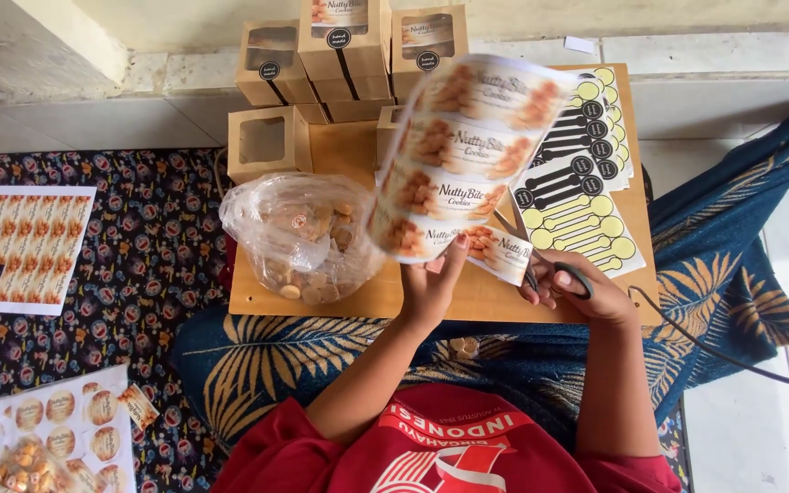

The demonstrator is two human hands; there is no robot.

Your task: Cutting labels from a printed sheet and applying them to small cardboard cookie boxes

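Left of the hand, a clear bag of cookies [308, 239] lies on the wooden tabletop [358, 297]; beyond it, brown window boxes [269, 139] stand stacked.

curled sheet of cookie labels [468, 155] upright above the wooden board, black-handled scissors [554, 274] at its lower edge

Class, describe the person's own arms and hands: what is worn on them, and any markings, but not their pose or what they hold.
Both arms are bare from the elbow down. The left hand and right hand wear no gloves, and no rings or watch show. Short red sleeves cover the upper arms, part of a red shirt with white lettering and a red-and-white ribbon print.
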